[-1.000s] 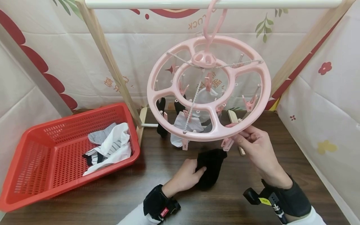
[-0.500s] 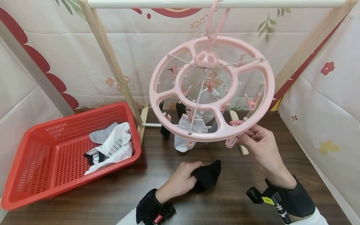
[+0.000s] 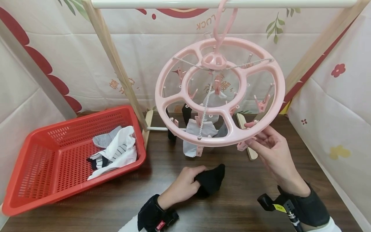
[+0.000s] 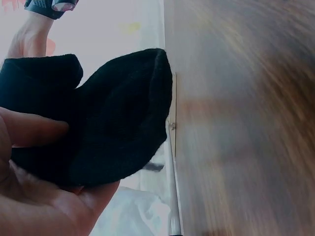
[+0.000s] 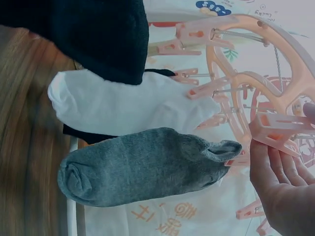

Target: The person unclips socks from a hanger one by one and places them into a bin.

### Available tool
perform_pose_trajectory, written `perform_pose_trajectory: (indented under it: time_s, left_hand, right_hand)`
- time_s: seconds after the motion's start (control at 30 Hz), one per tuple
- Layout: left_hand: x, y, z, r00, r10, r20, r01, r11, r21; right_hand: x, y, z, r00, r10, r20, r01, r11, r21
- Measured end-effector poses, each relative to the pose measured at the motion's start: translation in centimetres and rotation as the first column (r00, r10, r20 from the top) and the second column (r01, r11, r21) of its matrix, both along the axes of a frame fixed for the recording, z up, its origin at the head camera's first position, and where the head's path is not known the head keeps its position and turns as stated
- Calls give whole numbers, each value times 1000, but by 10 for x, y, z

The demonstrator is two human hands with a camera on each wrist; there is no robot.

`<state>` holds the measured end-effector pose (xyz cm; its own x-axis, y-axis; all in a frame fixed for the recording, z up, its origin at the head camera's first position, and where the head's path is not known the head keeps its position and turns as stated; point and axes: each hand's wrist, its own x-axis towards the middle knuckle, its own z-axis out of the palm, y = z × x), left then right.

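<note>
My left hand (image 3: 184, 185) grips a black sock (image 3: 213, 178) above the table, its free end sticking out to the right. In the left wrist view thumb and fingers pinch the bunched sock. My right hand (image 3: 273, 156) is at the near right rim of a round pink drying hanger (image 3: 223, 141). There it pinches a pink clothespin (image 5: 275, 123), with fingers below and thumb partly out of frame. Below the hanger, a white sock (image 5: 123, 101) and a grey sock (image 5: 133, 167) hang from other clips. The black sock is apart from the pinched clothespin.
A red basket (image 3: 37, 190) with white, grey and striped socks (image 3: 116, 149) stands on the left. The hanger hooks over a white bar (image 3: 162, 4) on a wooden frame (image 3: 113, 61). More black socks hang behind the white one.
My left hand has drawn the black sock down and left, away from the clothespin, and the sock's end now folds over. My right hand stays at the rim; the view has shifted slightly.
</note>
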<state>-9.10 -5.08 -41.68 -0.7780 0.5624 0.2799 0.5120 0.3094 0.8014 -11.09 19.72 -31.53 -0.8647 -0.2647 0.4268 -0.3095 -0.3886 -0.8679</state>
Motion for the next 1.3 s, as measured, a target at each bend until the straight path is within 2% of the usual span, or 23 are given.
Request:
perform_pose_trajectory:
  time_s: [0.07,0.27,0.33,0.53,0.73,0.93,1.13,1.3]
  left_hand:
    - [0,-2,1,1000,8,-3,-8,1000,-7]
    - [0,-8,2,1000,22,2,-22,1000,8]
    - [0,-10,1,1000,26,-3,-26,1000,12]
    - [-1,-16,2,998,47,-35,-47,999,1]
    - [-3,-24,7,994,83,-67,-84,996,-12]
    - [-8,-40,18,987,123,-104,-129,990,-51]
    - [-14,-64,38,986,138,-95,-150,979,-137]
    - [-14,-82,54,972,182,-149,-209,958,-196]
  right_hand:
    - [-1,2,-1,1000,12,-9,-13,1000,-11]
    - [0,9,-2,991,-135,4,134,987,91]
    - [0,11,-2,987,-160,0,159,981,111]
    - [-5,20,-6,987,-156,-45,161,977,138]
    - [-12,29,-7,987,-148,-69,157,977,144]
    - [-16,35,-7,983,-171,-64,177,977,118]
    - [-18,37,-6,979,-195,-59,201,973,113]
    - [-18,38,-3,973,-222,-65,228,968,108]
